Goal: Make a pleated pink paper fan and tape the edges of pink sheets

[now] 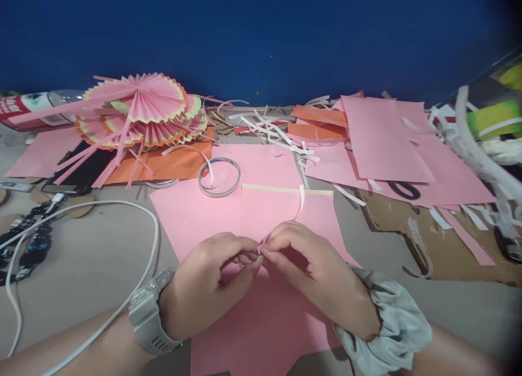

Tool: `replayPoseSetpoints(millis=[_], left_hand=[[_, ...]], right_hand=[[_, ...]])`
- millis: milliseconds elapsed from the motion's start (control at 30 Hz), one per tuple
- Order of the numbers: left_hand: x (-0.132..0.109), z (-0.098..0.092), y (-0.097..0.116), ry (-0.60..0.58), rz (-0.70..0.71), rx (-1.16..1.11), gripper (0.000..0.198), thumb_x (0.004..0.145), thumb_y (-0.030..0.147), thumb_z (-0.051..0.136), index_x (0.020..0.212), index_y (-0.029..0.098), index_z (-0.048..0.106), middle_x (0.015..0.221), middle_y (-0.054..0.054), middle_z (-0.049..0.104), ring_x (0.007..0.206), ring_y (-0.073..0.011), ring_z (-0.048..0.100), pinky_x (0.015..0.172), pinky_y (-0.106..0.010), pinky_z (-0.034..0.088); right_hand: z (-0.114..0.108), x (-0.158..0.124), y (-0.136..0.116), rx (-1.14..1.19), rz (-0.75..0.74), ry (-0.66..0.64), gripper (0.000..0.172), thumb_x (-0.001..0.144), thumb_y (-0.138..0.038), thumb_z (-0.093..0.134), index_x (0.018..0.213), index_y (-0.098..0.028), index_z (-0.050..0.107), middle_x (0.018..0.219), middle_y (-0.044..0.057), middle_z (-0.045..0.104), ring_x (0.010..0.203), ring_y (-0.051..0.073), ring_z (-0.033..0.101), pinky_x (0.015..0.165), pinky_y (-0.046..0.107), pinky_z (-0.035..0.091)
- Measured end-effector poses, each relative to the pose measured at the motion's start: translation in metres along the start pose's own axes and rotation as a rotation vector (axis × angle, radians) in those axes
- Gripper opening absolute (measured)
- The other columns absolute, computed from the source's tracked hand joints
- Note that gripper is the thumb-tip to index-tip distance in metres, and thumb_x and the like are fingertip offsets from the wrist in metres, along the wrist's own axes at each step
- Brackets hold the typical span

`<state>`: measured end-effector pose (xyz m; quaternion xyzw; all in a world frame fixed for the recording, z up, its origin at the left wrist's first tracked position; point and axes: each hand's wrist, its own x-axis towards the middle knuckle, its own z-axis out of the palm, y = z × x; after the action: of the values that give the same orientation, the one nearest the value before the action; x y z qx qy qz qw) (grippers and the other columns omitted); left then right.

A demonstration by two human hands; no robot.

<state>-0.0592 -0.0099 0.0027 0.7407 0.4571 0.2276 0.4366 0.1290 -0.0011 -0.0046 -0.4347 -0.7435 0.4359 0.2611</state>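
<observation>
Pinching a small, narrow pink paper strip [263, 242], your left hand [212, 278] and your right hand [316, 270] meet in the middle, with the fingertips close together. On both sides the grip is narrow: thumb and forefinger come together at the strip, and its short end shows between them. Just beyond your right knuckles, a curled whitish paper strip [302, 199] stands up; whether it is one piece with the pinched one, I cannot tell.

Under your hands lies a pink paper sheet [273, 321], and in front of them another pink sheet has a pale yellow band [285, 189] along its far edge. Left of this band rests a thin grey ring-shaped roll [220, 194]. You wear a grey watch [149, 313] on the left wrist and a pale green fabric scrunchie [387, 321] on the right one.

Farther to the left, a white cable [122, 203] makes a loop on the table, near pleated pink paper rosettes [150, 101] with orange and yellow edges. Behind the sheets, cut white paper strips [273, 130] are heaped, and to the right, a piece of brown cardboard [452, 262] lies partly under more pink paper.
</observation>
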Motion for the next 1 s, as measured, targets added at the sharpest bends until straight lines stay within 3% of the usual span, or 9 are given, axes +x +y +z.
replayPoseSetpoints(millis=[433, 600, 700, 867, 1000], left_hand=[[0.000, -0.002, -0.001, -0.005, -0.054, -0.061, 0.017, 0.089, 0.021, 0.044, 0.092, 0.021, 0.061, 0.078, 0.002, 0.064, 0.070, -0.0101, 0.057, 0.066, -0.021, 0.042], [0.002, -0.003, -0.001, 0.018, -0.160, -0.170, 0.019, 0.090, 0.022, 0.042, 0.086, 0.020, 0.060, 0.080, 0.002, 0.066, 0.070, -0.0100, 0.058, 0.064, -0.020, 0.043], [0.002, -0.003, -0.003, 0.022, -0.155, -0.178, 0.019, 0.090, 0.023, 0.043, 0.084, 0.019, 0.061, 0.079, 0.001, 0.066, 0.069, -0.0103, 0.058, 0.063, -0.021, 0.043], [0.003, -0.003, -0.001, 0.021, -0.081, -0.267, 0.018, 0.090, 0.022, 0.045, 0.085, 0.018, 0.062, 0.080, 0.000, 0.066, 0.076, -0.0107, 0.060, 0.072, -0.021, 0.045], [0.004, -0.003, 0.001, 0.063, -0.094, -0.294, 0.018, 0.090, 0.021, 0.045, 0.082, 0.017, 0.061, 0.079, -0.001, 0.065, 0.074, -0.0105, 0.060, 0.070, -0.021, 0.046]], right_hand=[[0.000, 0.000, -0.001, 0.012, 0.061, 0.042, 0.008, 0.088, -0.022, 0.050, 0.083, -0.024, 0.055, 0.086, -0.005, 0.060, 0.086, 0.009, 0.055, 0.079, 0.023, 0.041], [-0.003, 0.002, -0.003, 0.131, 0.076, 0.243, 0.005, 0.090, -0.025, 0.048, 0.087, -0.025, 0.052, 0.083, -0.004, 0.059, 0.080, 0.009, 0.057, 0.074, 0.022, 0.044], [-0.003, -0.001, -0.003, 0.238, 0.044, 0.348, 0.015, 0.093, -0.032, 0.038, 0.097, -0.023, 0.049, 0.088, 0.000, 0.058, 0.084, 0.012, 0.057, 0.079, 0.026, 0.045], [-0.002, -0.009, -0.002, 0.152, -0.119, 0.171, 0.039, 0.090, -0.047, 0.035, 0.114, -0.020, 0.050, 0.111, 0.007, 0.054, 0.106, 0.021, 0.050, 0.092, 0.035, 0.040], [-0.002, -0.006, -0.004, 0.187, -0.066, 0.219, 0.027, 0.094, -0.031, 0.032, 0.104, -0.022, 0.055, 0.096, 0.004, 0.060, 0.094, 0.016, 0.056, 0.083, 0.031, 0.044]])
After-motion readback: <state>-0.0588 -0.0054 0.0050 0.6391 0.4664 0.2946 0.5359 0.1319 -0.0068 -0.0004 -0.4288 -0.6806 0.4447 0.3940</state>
